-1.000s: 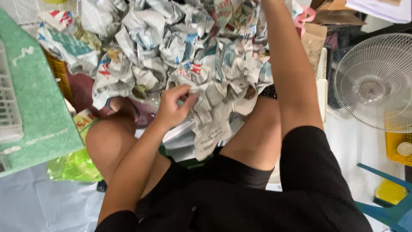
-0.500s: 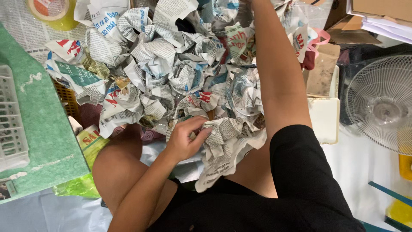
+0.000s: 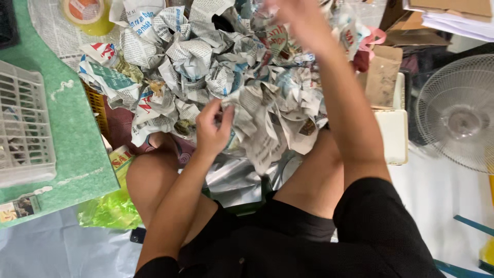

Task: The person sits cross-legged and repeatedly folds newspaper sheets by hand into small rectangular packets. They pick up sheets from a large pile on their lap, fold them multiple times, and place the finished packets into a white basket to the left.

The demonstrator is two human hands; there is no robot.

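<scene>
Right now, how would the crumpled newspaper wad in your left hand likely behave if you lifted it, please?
The crumpled newspaper wad, pinched by the left hand, probably weighs little for its bulk. Its creased folds suggest it would give rather than stay stiff. The loose tail hanging below would likely flop.

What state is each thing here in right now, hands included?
Left hand: grip closed on a crumpled newspaper sheet.
Right hand: raised over the pile, blurred, grip unclear.
Newspaper pile: crumpled, heaped.
Fan: lying face up, blades not clearly visible.
Tape roll: lying flat.
White basket: on the green surface.
</scene>
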